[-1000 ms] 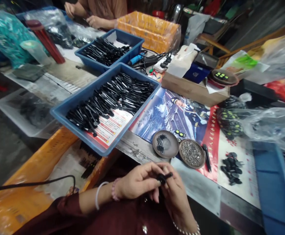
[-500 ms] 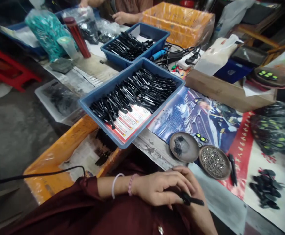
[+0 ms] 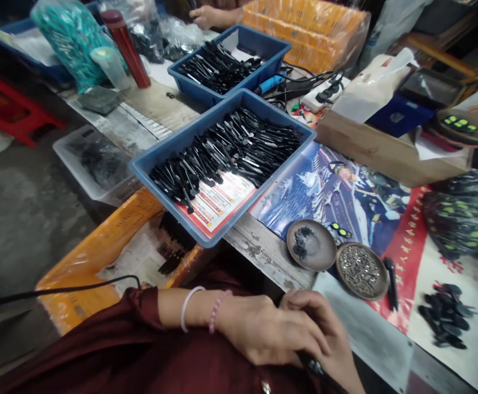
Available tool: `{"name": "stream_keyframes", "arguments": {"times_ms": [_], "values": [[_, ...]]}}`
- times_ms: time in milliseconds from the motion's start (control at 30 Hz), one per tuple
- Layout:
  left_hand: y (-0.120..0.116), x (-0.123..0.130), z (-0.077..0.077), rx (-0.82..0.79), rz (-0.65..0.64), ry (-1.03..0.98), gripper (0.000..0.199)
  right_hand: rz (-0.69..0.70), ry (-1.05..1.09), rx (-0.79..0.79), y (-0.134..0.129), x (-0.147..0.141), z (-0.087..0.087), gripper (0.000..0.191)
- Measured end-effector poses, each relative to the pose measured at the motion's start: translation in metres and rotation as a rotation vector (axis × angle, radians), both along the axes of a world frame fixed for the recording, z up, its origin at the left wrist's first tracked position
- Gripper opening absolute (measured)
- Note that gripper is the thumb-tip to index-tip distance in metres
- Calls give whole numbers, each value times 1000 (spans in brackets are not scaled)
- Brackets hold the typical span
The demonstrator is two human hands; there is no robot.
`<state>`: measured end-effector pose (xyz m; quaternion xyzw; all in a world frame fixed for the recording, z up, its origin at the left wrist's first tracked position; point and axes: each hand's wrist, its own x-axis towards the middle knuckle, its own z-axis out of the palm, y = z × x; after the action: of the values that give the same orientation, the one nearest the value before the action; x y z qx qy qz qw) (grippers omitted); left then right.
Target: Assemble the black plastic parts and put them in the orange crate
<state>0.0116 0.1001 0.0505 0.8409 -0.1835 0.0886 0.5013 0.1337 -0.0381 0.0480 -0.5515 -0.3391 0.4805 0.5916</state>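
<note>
My left hand (image 3: pixel 269 331), with a white band and a pink beaded bracelet at the wrist, is closed around a slim black stick-shaped piece (image 3: pixel 315 365). One end of that piece shows below the fingers, pointing to the lower right. Pressed against it from the right is my right hand (image 3: pixel 329 323), its fingers curled; the left hand covers what they grip. Beyond the hands, a blue tray (image 3: pixel 218 236) holds many similar slim black pieces (image 3: pixel 222 148) over a printed sheet. Closest on the right are a dish of small metal parts (image 3: pixel 360 271) and a dish with small black bits (image 3: pixel 310 244).
A black pen-like stick (image 3: pixel 391 283) and a pile of black oval parts (image 3: pixel 447 314) lie to the right. Behind are a second blue tray (image 3: pixel 259 41), a red flask (image 3: pixel 128 52) and an orange crate (image 3: pixel 304 35). A co-worker's hand (image 3: pixel 205 17) shows at the top.
My left hand has turned and shifted slightly down, closer against the right hand. The black piece has dropped lower and now tilts downward. The view has shifted slightly.
</note>
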Motion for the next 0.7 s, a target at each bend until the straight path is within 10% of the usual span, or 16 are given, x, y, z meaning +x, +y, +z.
{"name": "stream_keyframes", "arguments": {"times_ms": [533,700], "values": [[7,-10,21,486,54,-359,30,127,435,3,-11,12,12,32],[2,-5,24,592,34,-268,21,409,-81,-325,0,28,53,28]]}}
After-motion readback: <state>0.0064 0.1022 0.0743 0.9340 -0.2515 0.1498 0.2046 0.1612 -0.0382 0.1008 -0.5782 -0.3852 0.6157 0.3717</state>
